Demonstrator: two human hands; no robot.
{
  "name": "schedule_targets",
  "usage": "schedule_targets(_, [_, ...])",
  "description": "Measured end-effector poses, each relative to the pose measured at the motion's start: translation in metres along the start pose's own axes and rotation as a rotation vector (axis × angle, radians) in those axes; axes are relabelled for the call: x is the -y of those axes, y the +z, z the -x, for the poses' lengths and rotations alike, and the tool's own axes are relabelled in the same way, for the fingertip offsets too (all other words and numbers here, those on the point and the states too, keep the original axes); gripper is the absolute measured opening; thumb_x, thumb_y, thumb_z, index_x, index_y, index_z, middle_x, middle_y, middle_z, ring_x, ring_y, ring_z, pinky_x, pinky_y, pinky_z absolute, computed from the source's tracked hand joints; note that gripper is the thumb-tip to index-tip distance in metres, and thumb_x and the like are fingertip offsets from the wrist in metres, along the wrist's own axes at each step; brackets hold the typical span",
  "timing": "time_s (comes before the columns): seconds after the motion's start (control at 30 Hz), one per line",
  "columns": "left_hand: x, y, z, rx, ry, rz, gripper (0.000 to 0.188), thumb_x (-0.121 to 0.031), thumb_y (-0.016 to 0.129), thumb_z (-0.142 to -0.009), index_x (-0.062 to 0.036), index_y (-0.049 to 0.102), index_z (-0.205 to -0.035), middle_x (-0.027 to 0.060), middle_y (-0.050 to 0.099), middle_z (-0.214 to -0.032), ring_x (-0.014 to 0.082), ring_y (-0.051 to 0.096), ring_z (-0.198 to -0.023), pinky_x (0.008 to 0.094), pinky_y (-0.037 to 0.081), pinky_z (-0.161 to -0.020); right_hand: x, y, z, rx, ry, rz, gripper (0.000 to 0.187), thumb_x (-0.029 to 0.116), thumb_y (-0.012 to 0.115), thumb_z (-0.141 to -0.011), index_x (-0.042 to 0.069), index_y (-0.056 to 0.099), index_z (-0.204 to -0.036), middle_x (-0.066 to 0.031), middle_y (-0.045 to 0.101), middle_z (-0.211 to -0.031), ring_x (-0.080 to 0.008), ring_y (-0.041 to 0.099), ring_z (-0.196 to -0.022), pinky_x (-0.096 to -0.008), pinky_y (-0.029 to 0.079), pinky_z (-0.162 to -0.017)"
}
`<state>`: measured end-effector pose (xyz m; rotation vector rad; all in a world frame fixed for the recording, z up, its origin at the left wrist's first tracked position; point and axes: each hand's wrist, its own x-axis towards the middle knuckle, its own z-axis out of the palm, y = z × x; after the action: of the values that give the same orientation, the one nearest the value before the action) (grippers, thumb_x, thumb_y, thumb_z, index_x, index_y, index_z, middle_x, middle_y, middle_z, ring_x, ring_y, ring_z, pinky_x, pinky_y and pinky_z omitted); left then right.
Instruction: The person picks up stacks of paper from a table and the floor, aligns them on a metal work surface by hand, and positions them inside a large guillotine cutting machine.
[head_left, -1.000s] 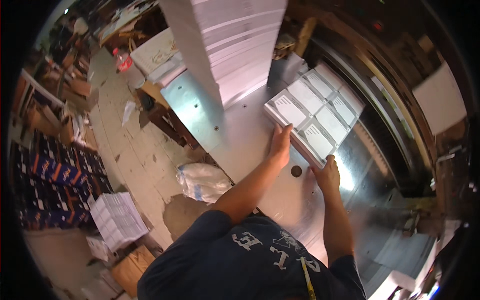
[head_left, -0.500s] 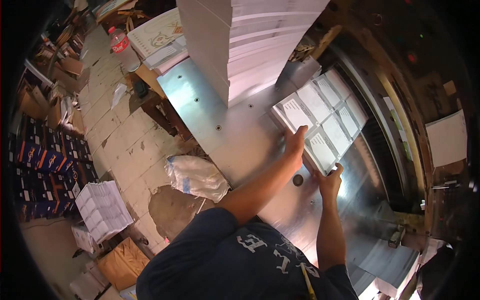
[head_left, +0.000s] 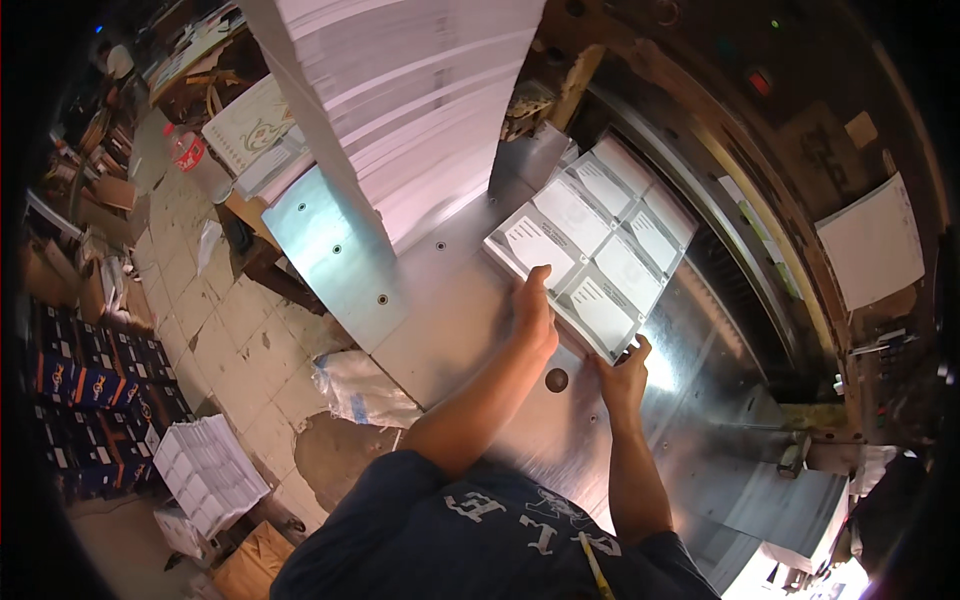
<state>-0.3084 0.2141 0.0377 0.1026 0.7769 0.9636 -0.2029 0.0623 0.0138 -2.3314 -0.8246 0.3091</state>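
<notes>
We see no box or tray on the steel tabletop (head_left: 450, 330); the nearest containers are the cardboard boxes (head_left: 250, 565) on the floor beyond its left edge, their contents hidden from us. A tall stack of white paper (head_left: 420, 90) stands at the tabletop's far left corner.

The stack of printed sheets (head_left: 595, 245) is low and flat, pale grey, its top sheet divided into a grid of white rectangular panels with small dark print. It lies near the middle of the tabletop, turned at an angle to the edges.

Our left hand (head_left: 535, 315) rests flat on the stack's near left corner, fingers (head_left: 538, 280) stretched out and close together over the top sheet. Our right hand (head_left: 622, 372) meets the near right corner, fingers curled around the stack's edge and holding it. A round hole (head_left: 557, 380) in the tabletop lies between our two wrists.
</notes>
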Motion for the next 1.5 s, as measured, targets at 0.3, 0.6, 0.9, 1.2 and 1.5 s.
schedule_targets(0.3, [-0.004,-0.003,-0.002,0.039,-0.095,-0.073,0.065,-0.03,0.063,-0.084,-0.0135,0.036,-0.141,0.003,0.034,-0.145,0.0203,0.028,-0.136,0.0521,0.012,-0.115,0.005,-0.011,-0.002,0.049,-0.002,0.01,0.084,0.023,0.084,-0.069,-0.004,0.035,-0.132,-0.0277,0.064,-0.109,-0.0394,0.065,-0.098,-0.04,0.052,-0.084])
schedule_targets(0.6, [-0.003,-0.015,-0.005,0.082,-0.062,-0.095,0.061,-0.031,0.058,-0.088,-0.0121,0.034,-0.14,0.0051,0.034,-0.14,0.0191,0.029,-0.134,0.0506,0.014,-0.114,-0.011,-0.049,-0.04,0.155,-0.044,0.03,0.073,0.041,0.08,-0.074,-0.001,0.045,-0.122,-0.0216,0.066,-0.102,-0.0351,0.067,-0.09,-0.0406,0.053,-0.077])
schedule_targets(0.9, [0.004,-0.04,-0.001,0.114,0.0,-0.286,0.071,-0.037,0.052,-0.094,-0.0001,0.022,-0.147,0.0118,0.027,-0.151,0.0246,0.019,-0.143,0.0467,0.011,-0.117,0.026,0.013,-0.278,0.15,-0.697,0.428,0.065,0.048,0.047,-0.094,0.004,0.041,-0.141,-0.0155,0.031,-0.152,-0.0325,0.029,-0.14,-0.0433,0.026,-0.114])
schedule_targets(1.2, [-0.001,-0.088,-0.007,0.195,0.053,-0.274,0.062,-0.041,0.045,-0.099,-0.0008,0.031,-0.145,0.0137,0.04,-0.143,0.0249,0.039,-0.132,0.0391,0.028,-0.111,0.083,0.076,-0.075,0.377,-1.096,0.527,0.059,0.038,0.045,-0.096,0.006,0.037,-0.145,-0.0159,0.03,-0.153,-0.0306,0.025,-0.143,-0.0526,0.021,-0.114])
schedule_targets(1.5, [-0.062,-0.2,0.078,0.228,0.482,-0.862,0.035,-0.016,0.058,-0.096,0.0013,0.052,-0.126,0.015,0.059,-0.12,0.02,0.057,-0.111,0.0321,0.044,-0.096,0.077,0.018,-0.099,0.154,-0.474,0.601,0.075,0.056,0.04,-0.095,0.002,0.033,-0.146,-0.0171,0.029,-0.153,-0.0309,0.021,-0.144,-0.0518,0.015,-0.115])
